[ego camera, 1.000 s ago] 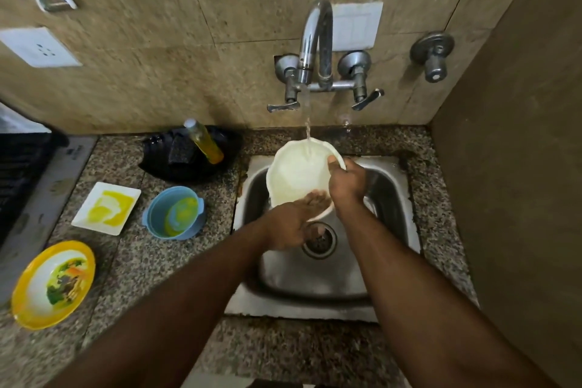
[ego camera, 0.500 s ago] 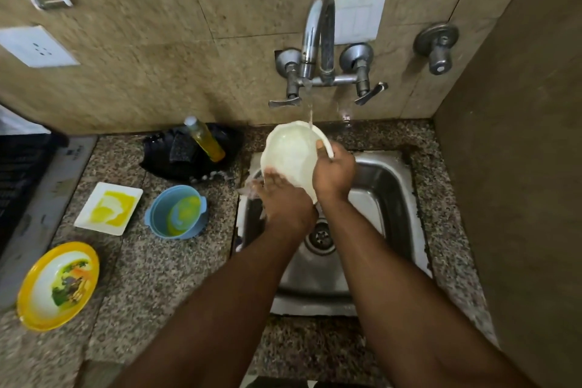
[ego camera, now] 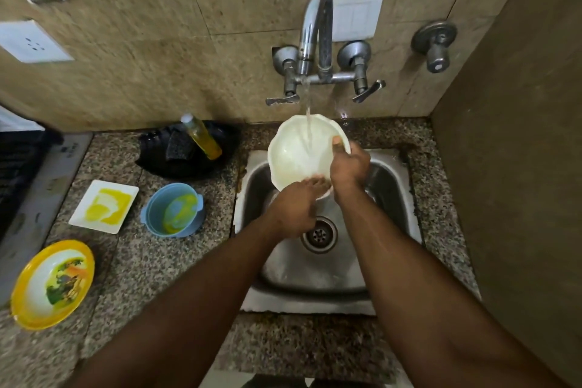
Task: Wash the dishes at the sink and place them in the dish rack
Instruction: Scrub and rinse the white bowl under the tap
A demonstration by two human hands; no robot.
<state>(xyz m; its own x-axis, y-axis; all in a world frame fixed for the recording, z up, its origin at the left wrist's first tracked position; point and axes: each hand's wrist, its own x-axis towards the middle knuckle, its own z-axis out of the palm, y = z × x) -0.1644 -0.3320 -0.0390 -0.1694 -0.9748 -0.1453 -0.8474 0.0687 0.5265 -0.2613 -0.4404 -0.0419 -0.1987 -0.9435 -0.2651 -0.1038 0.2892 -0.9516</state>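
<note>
- The steel sink basin (ego camera: 390,195) is open around the round drain (ego camera: 319,235), but both forearms cross its front rim.
- The curved chrome tap (ego camera: 316,31) hangs above the basin's back edge, and the white scalloped bowl (ego camera: 299,154) fills the space under it.
- Left of the sink, the speckled granite counter (ego camera: 151,264) carries a blue plastic bowl (ego camera: 173,209), a white square plate (ego camera: 104,206) and a yellow-rimmed plate (ego camera: 53,285), with bare strips between them.
- A brown wall (ego camera: 519,167) closes the right side.
</note>
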